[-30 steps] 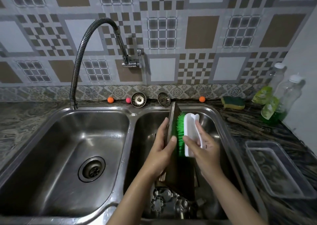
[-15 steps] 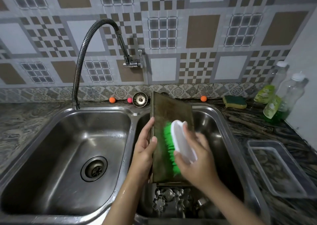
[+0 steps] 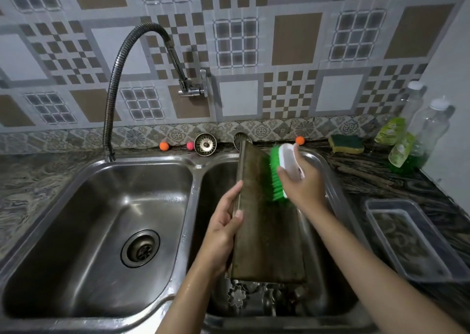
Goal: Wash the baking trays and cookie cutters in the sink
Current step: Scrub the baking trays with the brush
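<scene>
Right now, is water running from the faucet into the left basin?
No, the faucet shows no stream of water, and its spout ends by the wall tap, not over the left basin.

A tiled wall [image 3: 254, 53] fills the upper half of the frame, patterned in grey, white and brown squares with checkered patches, and a narrow ornamental border strip [image 3: 279, 128] runs along its foot. A pale plain wall [image 3: 452, 66] closes the right edge. Below lies a dark marbled stone surface [image 3: 28, 181], spreading from the left edge across to the lower right. A flexible metal faucet [image 3: 119, 79] arches across the upper left, fixed to a chrome wall tap [image 3: 193, 89] near the centre. The light is dim and even, with soft reflections on the metal.
</scene>
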The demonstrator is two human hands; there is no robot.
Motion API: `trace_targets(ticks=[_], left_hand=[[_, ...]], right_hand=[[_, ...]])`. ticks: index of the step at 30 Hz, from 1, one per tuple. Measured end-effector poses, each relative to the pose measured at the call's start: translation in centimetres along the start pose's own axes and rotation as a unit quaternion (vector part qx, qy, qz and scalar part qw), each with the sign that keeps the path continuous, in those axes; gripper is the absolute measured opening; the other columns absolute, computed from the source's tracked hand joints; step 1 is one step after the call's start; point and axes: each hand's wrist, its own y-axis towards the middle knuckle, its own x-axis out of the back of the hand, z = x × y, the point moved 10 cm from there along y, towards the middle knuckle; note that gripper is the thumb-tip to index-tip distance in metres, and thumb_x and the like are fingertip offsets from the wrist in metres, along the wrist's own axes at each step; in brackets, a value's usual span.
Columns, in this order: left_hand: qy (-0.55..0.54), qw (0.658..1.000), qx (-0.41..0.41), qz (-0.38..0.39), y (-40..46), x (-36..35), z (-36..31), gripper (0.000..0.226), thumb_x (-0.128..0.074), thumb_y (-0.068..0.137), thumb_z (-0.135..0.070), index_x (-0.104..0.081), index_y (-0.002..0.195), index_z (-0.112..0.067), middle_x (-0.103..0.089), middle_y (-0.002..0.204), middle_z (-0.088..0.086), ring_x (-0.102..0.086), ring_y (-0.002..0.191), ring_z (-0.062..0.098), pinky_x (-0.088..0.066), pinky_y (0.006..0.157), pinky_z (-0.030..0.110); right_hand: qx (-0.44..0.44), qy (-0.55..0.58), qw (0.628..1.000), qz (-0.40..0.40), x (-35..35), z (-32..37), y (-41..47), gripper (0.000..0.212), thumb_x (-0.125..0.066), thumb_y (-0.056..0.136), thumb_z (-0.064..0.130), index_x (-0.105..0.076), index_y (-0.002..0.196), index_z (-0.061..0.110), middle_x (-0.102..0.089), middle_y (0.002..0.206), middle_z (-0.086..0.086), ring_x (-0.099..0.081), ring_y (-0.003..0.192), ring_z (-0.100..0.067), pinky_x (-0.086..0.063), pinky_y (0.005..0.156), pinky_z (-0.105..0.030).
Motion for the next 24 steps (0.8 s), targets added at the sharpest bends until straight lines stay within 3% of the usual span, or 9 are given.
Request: trace_targets(ticks=[2, 5, 7, 9, 11, 13, 15, 19, 24], left_hand=[[-0.005, 1.0, 0.002, -0.007, 0.4, 0.1, 0.3, 0.056, -0.06, 0.085, -0.023, -0.045, 0.139, -0.022, -0.05, 0.143, 0.008, -0.043, 0.134, 0.034, -0.036, 0.11, 0.05], [-0.03, 0.999, 0.002, -0.041, 1.1, 2.1, 0.0, 0.061, -0.07, 0.078, -0.027, -0.048, 0.134, -0.021, -0.053, 0.138, 0.012, -0.049, 0.128, 0.032, -0.047, 0.101, 0.036], [-0.034, 0.999, 0.014, -0.008, 0.7, 1.9, 0.2, 0.073, -0.077, 0.072, -0.035, -0.047, 0.136, -0.021, -0.056, 0.136, 0.013, -0.057, 0.118, 0.027, -0.052, 0.092, 0.032], [-0.023, 0.999, 0.02, 0.019, 0.3, 0.9, 0.7, 0.065, -0.07, 0.078, -0.028, -0.045, 0.138, -0.022, -0.061, 0.129, 0.012, -0.062, 0.109, 0.023, -0.054, 0.088, 0.031], [-0.033, 0.999, 0.017, 0.004, 0.5, 1.1, 1.0, 0.055, -0.059, 0.084, -0.017, -0.045, 0.137, -0.022, -0.062, 0.125, 0.014, -0.064, 0.103, 0.023, -0.055, 0.084, 0.03], [-0.054, 0.998, 0.012, -0.019, 1.0, 2.1, 0.6, 0.054, -0.054, 0.083, -0.012, -0.046, 0.136, -0.02, -0.057, 0.132, 0.015, -0.06, 0.11, 0.024, -0.054, 0.086, 0.028], [-0.061, 0.998, 0.005, -0.022, 1.0, 2.6, 0.2, 0.055, -0.054, 0.083, -0.013, -0.045, 0.137, -0.017, -0.056, 0.136, 0.011, -0.058, 0.115, 0.024, -0.053, 0.088, 0.028], [-0.029, 1.0, 0.009, 0.003, 0.3, 1.3, 1.0, 0.058, -0.061, 0.083, -0.02, -0.044, 0.139, -0.02, -0.053, 0.14, 0.004, -0.049, 0.129, 0.028, -0.043, 0.105, 0.043], [-0.062, 0.997, 0.021, -0.026, 1.0, 2.6, 1.6, 0.054, -0.054, 0.083, -0.011, -0.046, 0.136, -0.021, -0.052, 0.141, 0.008, -0.047, 0.13, 0.031, -0.043, 0.105, 0.044]], right_hand=[[0.031, -0.001, 0.999, 0.022, -1.2, 2.8, -1.6, 0.075, -0.062, 0.08, 0.049, -0.027, 0.146, 0.041, -0.059, 0.113, 0.002, -0.062, 0.089, -0.012, -0.053, 0.064, -0.021], [0.167, -0.015, 0.983, 0.076, -3.1, 6.8, -8.0, 0.073, -0.058, 0.078, 0.052, -0.026, 0.144, 0.048, -0.051, 0.107, 0.009, -0.055, 0.09, -0.004, -0.049, 0.072, -0.017], [0.129, -0.038, 0.989, 0.067, -2.7, 4.8, -5.5, 0.075, -0.064, 0.082, 0.045, -0.024, 0.145, 0.042, -0.051, 0.105, 0.003, -0.058, 0.087, -0.011, -0.052, 0.07, -0.023], [0.03, -0.052, 0.997, 0.042, -1.9, 2.1, -0.8, 0.075, -0.065, 0.083, 0.043, -0.025, 0.146, 0.038, -0.054, 0.109, -0.005, -0.06, 0.09, -0.02, -0.057, 0.07, -0.033], [0.031, -0.039, 0.998, 0.049, -2.5, 3.3, -1.4, 0.075, -0.063, 0.082, 0.046, -0.025, 0.146, 0.041, -0.054, 0.11, -0.003, -0.059, 0.091, -0.018, -0.056, 0.07, -0.031], [0.129, -0.02, 0.988, 0.083, -3.9, 6.7, -6.1, 0.073, -0.06, 0.079, 0.05, -0.025, 0.144, 0.047, -0.051, 0.106, 0.005, -0.056, 0.088, -0.009, -0.052, 0.069, -0.022], [0.161, -0.03, 0.982, 0.091, -3.9, 6.3, -7.0, 0.073, -0.059, 0.08, 0.049, -0.026, 0.145, 0.045, -0.051, 0.107, 0.004, -0.056, 0.087, -0.01, -0.051, 0.066, -0.02], [-0.003, -0.063, 0.996, 0.06, -2.7, 1.6, -0.7, 0.075, -0.062, 0.084, 0.046, -0.023, 0.147, 0.04, -0.054, 0.112, -0.006, -0.06, 0.092, -0.02, -0.057, 0.07, -0.036], [0.129, -0.018, 0.987, 0.091, -3.9, 5.6, -6.3, 0.074, -0.059, 0.079, 0.049, -0.023, 0.144, 0.046, -0.052, 0.106, 0.002, -0.059, 0.089, -0.013, -0.053, 0.072, -0.027]])
